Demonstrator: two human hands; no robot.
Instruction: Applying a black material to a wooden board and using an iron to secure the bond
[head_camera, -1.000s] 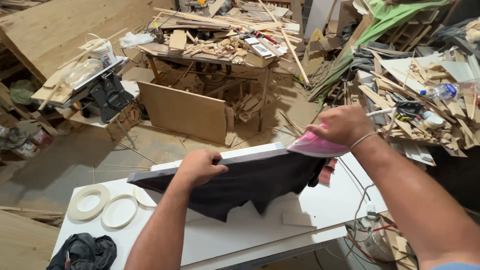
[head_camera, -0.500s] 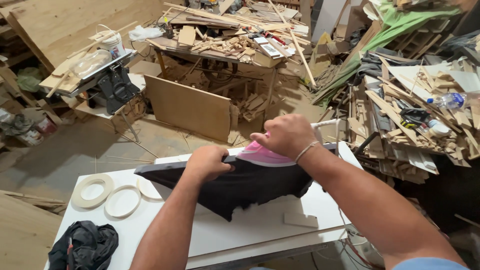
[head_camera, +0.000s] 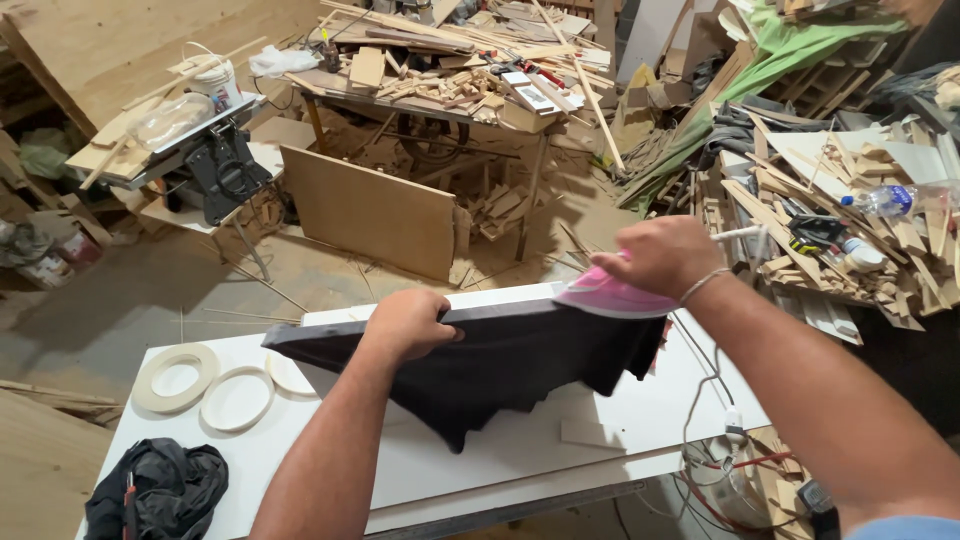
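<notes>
Board (head_camera: 500, 312) on edge, long axis left-right across the white table (head_camera: 640, 415); left hand (head_camera: 408, 322) clamps its top edge through black cloth (head_camera: 500, 375), right hand (head_camera: 655, 257) closed on pink iron (head_camera: 612, 297) at right end.

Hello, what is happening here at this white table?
A person stands at a white table in a cluttered wood workshop. The left hand holds the upper edge of a board covered with black cloth, keeping it tilted up on the table. The right hand presses a pink iron on the board's right end. Two rings of white tape and a bundle of dark cloth lie at the table's left.
</notes>
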